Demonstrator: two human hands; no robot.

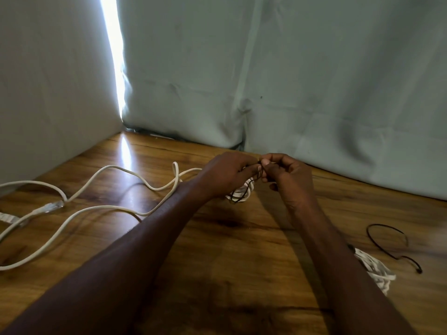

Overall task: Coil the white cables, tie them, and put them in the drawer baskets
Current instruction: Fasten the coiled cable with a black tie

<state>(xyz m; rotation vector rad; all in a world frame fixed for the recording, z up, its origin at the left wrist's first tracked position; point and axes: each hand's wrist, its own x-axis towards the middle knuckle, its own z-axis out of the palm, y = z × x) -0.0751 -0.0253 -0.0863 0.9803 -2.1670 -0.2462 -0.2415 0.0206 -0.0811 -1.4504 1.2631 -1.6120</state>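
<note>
Loose white cable [101,187] snaked across the wooden table [217,250] well left of the left hand [229,172], clear plug [52,206] at its far-left end. Both hands met above a small coiled white cable [242,193]; left hand and right hand [287,175] each pinched a thin dark tie [258,174] looped around it. Right of the right forearm: another white coil [373,269], partly hidden, and a spare dark tie [387,240].

Loose white cable [96,209] sprawled left; black tie [389,243] right; bare tabletop [229,262] between
</note>
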